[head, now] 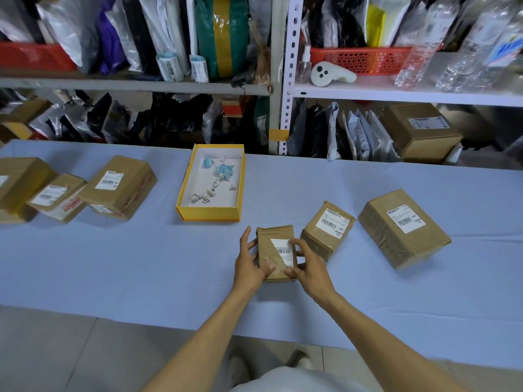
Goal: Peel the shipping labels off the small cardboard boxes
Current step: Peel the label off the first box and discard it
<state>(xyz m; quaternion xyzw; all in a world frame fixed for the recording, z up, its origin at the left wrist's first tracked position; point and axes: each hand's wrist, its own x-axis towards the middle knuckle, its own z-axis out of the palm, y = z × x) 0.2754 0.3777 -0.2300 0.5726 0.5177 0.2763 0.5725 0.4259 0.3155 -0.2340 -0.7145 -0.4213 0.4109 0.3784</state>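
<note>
Matt creased cardboard box, white paper label, smooth tablecloth

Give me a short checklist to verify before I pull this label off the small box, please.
1. Small box gripped by the left hand: ok.
2. Left corner of the label already lifted: ok.
3. Right hand pinching the loose label edge, not only the box: cannot tell.
4. Yellow tray has room for the scrap: ok.
5. Next labelled boxes lie close on the right: ok.
</note>
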